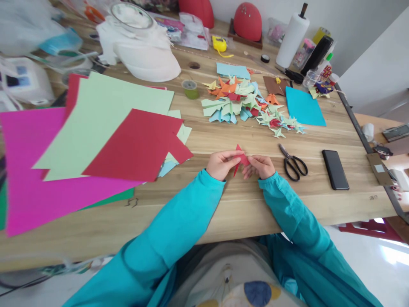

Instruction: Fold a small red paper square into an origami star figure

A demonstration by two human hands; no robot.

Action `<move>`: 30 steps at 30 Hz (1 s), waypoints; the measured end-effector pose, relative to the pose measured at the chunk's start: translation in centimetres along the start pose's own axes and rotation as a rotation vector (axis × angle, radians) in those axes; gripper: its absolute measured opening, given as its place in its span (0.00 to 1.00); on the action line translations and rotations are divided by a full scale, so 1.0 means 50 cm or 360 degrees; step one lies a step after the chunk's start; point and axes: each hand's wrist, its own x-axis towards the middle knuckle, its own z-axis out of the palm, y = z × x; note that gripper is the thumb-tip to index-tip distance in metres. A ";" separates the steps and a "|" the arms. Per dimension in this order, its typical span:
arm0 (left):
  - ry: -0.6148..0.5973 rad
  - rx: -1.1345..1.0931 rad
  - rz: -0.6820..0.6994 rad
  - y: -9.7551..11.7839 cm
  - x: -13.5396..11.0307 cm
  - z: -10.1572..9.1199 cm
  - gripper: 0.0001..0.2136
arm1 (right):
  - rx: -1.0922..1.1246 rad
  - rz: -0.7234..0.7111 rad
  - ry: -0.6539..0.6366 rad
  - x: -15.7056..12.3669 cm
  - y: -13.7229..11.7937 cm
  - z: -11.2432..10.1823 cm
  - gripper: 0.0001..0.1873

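Between my hands, a little above the wooden table (204, 200), is a small red folded paper (243, 159) with pointed ends. My left hand (222, 163) pinches it from the left, thumb and fingers closed on it. From the right, the thumb and fingertips of my right hand (262, 165) grip its other side. Just beyond lies a pile of folded paper shapes (223, 106) in green, blue, orange and red, several of them star-like. Black-handled scissors (292, 164) rest to the right of my right hand.
Large sheets lie at left: magenta (24, 170), light green (111, 102) and red (137, 147). A black phone (335, 169) is at right. Behind the pile are a blue sheet (305, 106), a yellow tape measure (219, 44), a white cap (143, 55) and a white roll (292, 40).
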 end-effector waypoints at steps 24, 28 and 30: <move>-0.0035 0.0083 0.0014 0.017 -0.006 0.004 0.13 | -0.0168 -0.0195 0.0101 -0.008 -0.014 0.014 0.20; -0.0004 -0.0016 0.0016 0.018 -0.005 0.005 0.18 | -0.0151 -0.0255 0.0222 -0.008 -0.022 0.009 0.19; -0.0039 -0.0008 0.0044 0.021 -0.007 0.006 0.20 | -0.0124 -0.0236 0.0249 -0.011 -0.028 0.007 0.18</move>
